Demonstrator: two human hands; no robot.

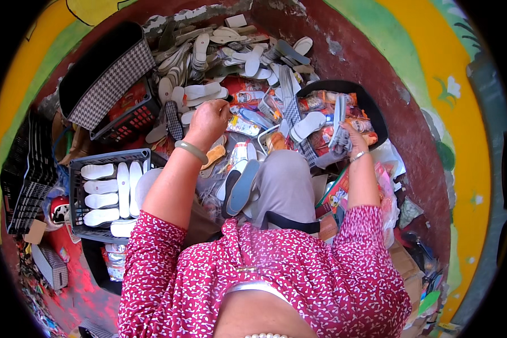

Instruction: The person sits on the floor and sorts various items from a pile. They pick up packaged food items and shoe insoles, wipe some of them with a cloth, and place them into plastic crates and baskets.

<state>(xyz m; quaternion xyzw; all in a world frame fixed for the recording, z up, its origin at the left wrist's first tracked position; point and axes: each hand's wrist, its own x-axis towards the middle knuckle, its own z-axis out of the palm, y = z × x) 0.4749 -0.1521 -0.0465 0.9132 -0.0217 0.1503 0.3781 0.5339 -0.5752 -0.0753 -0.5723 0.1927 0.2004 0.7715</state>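
Observation:
My right hand (354, 139) is wrapped round the lower end of some grey insoles (339, 121), held upright over a black bin (377, 115). Packets in orange and red wrappers (361, 125) lie in that bin, and a white insole (308, 126) rests at its near left side. My left hand (209, 121) is raised in front of the far pile, its fingers pinched together; what they hold, if anything, is too small to make out. Below it, a blue-grey insole (243, 188) and a dark one (229, 185) lean against my knee.
A grey crate (76, 194) at the left holds several white insoles (124, 188). Behind it stand a houndstooth-sided bin (115, 79) and a black slotted basket (132, 121). Loose insoles (200, 48) are heaped against the red wall (355, 50). Plastic bags (386, 197) lie at my right.

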